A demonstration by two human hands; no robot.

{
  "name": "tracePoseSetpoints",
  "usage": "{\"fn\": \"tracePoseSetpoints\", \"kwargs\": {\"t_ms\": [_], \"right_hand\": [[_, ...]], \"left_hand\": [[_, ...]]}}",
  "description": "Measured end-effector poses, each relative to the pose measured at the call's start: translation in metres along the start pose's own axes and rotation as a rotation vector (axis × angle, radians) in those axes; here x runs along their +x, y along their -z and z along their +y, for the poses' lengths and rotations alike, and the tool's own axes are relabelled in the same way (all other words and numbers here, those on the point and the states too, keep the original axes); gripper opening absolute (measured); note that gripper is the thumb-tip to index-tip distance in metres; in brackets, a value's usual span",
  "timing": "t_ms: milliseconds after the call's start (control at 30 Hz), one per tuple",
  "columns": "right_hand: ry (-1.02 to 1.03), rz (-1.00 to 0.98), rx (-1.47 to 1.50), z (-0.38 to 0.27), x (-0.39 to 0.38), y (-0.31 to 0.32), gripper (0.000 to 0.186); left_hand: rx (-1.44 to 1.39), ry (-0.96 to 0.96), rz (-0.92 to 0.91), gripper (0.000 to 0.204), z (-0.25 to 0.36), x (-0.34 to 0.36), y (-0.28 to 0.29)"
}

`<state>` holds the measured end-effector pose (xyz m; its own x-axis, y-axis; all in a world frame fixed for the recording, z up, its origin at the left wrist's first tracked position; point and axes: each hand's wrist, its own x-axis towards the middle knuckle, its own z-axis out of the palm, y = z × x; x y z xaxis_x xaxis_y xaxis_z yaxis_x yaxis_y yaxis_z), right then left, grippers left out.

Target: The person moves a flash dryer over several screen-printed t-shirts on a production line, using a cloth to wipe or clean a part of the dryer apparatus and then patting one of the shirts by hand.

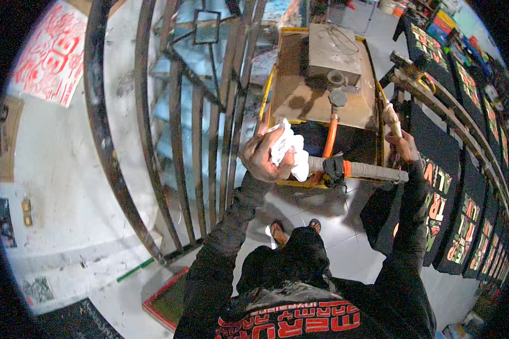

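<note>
White sheet: red numerals | person's black shirt: red lettering | black cloths: multicoloured lettering

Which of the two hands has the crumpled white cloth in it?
The left hand: its fingers curl around the white cloth. The right hand is instead at the lower end of a cream-coloured piece.

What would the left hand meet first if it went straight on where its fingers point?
Probably the orange tube, beyond the white cloth the left hand holds, though depth is unclear.
</note>
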<state>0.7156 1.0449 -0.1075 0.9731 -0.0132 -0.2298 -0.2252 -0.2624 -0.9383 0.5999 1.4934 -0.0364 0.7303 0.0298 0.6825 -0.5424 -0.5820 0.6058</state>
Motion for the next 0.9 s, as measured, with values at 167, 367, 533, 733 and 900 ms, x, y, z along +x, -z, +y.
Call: {"fn": "tracePoseSetpoints", "kwargs": {"t_ms": [167,367,533,733,900], "right_hand": [[-0.052,0.023,0.053,-0.023,0.047,-0.002,0.024],[0.014,0.042,-0.057,-0.032,0.100,0.018,0.026],[0.005,0.094,-0.032,-0.053,0.135,0.006,0.024],[0.080,0.092,-0.318,0.016,0.226,0.060,0.033],[0.146,0.129,-0.136,-0.001,0.276,0.047,0.035]], "left_hand": [[0.066,-0.179,0.127,0.044,-0.038,0.048,-0.033],[0.123,-0.281,0.060,0.046,-0.067,0.104,-0.070],[0.165,-0.308,0.086,0.044,-0.097,0.138,-0.092],[0.147,-0.217,0.011,0.042,-0.135,0.181,-0.151],[0.133,-0.146,-0.007,0.046,-0.197,0.221,-0.190]]}}
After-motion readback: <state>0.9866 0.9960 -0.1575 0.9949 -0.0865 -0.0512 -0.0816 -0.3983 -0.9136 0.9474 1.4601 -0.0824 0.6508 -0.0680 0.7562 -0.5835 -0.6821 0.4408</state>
